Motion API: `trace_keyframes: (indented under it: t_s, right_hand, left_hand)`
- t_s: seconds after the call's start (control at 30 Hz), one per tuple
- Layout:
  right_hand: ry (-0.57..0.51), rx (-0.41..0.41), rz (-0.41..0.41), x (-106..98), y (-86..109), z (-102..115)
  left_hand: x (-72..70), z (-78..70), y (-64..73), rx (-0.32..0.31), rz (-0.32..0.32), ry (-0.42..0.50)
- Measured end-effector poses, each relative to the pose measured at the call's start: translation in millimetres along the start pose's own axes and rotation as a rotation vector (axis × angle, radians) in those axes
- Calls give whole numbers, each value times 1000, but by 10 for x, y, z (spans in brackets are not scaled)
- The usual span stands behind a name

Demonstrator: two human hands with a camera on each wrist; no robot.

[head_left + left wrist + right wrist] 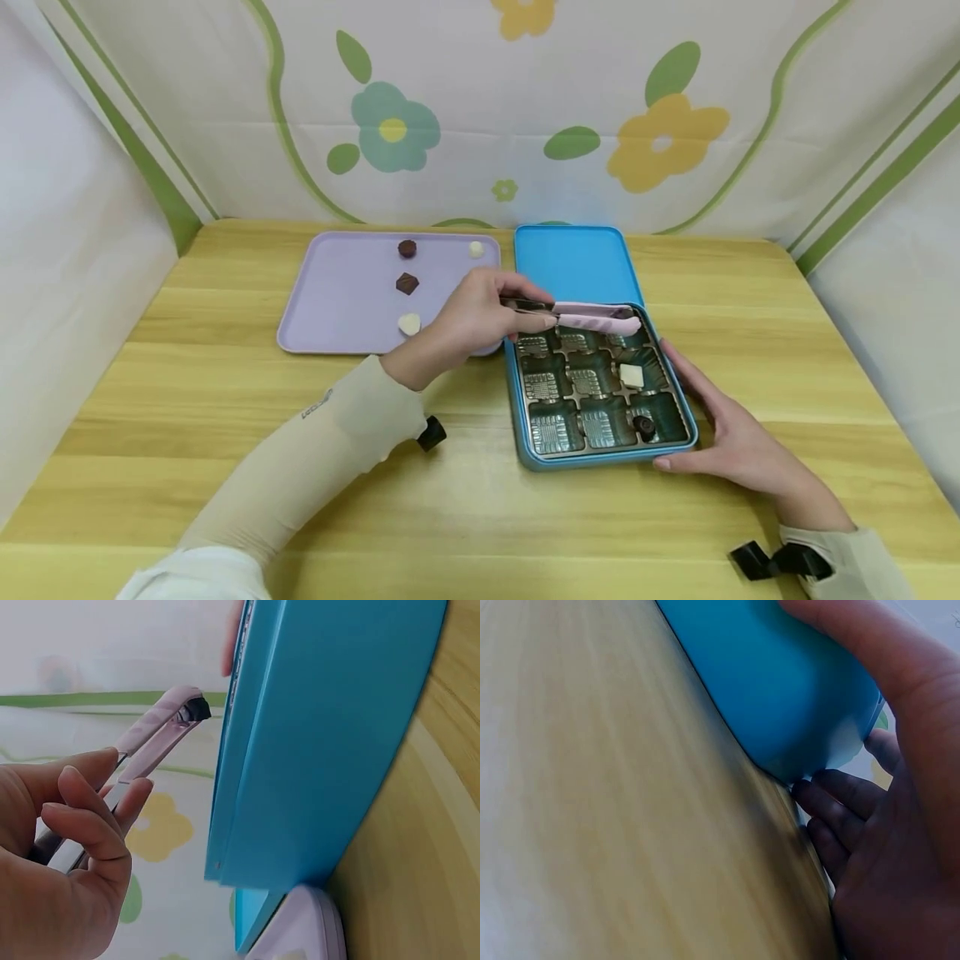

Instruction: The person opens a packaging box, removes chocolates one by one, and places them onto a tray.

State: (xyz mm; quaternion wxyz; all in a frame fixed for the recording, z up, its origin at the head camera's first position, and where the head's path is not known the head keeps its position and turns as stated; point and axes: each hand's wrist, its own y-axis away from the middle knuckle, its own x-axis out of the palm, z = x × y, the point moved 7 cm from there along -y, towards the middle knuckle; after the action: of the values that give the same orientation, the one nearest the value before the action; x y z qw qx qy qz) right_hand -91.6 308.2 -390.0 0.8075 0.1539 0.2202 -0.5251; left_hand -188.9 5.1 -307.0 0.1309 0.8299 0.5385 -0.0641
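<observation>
Pinching the pink-tipped tongs (592,322) closely, your left hand (476,314) holds a dark chocolate (198,709) above the blue tin (600,459), right of centre. Your right hand (731,437), spread loosely, touches the tin's lower-right corner, presumably to stop sliding.

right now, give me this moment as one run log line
left hand: grips tongs holding dark chocolate above blue tin | right hand: touches tin's side | in tin: white piece, round dark piece | lilac tray: four pieces

From my remote feed I see a booth-like place, wood-grain table (480,517), flower-print cloth (480,100) behind, pale drapes (75,250) at both sides; home or studio, I cannot tell
</observation>
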Motion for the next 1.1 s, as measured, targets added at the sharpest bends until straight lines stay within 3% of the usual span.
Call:
trace_keyframes:
  t_s: [0.2, 0.33, 0.47, 1.1]
  right_hand:
    - [16, 7, -9, -23, 17, -11]
    - [12, 12, -8, -17, 38, -15]
    - [-10, 9, 1, 4, 63, -9]
    - [7, -21, 11, -48, 7, 68]
  left_hand:
    - [-211, 52, 153, 12, -37, 83]
    - [-411, 149, 297, -26, -84, 126]
    - [-609, 246, 457, -55, -137, 137]
    - [-1509, 692, 979, -61, -410, 292]
